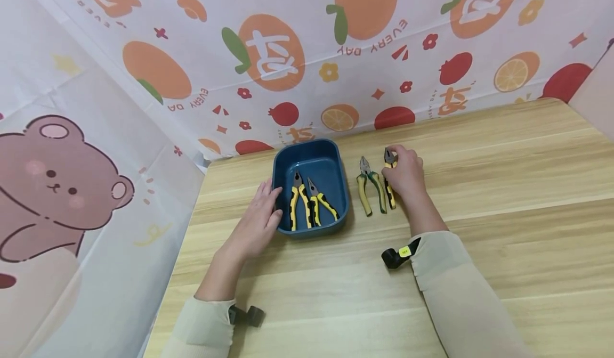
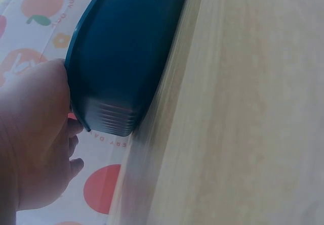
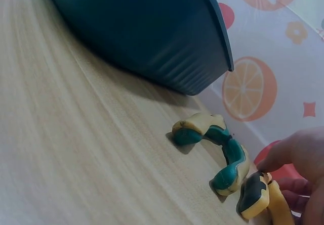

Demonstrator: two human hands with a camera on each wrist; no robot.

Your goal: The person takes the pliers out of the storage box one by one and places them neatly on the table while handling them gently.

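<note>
While the left hand [image 1: 256, 217] rests with straight fingers against the nine o'clock wall of the blue plastic tray [image 1: 331, 158], the right hand [image 1: 405, 174] curls over the black-and-yellow pliers [image 1: 389, 185] on the wooden table [image 1: 503, 187], at three o'clock from the tray. Their long axis runs six to twelve, steel nose toward twelve. Green-and-yellow pliers [image 1: 370, 187] lie just beside them, parallel. Two more pairs [image 1: 309, 203], rubbery-handled, lie inside the smooth, round-cornered tray.
</note>
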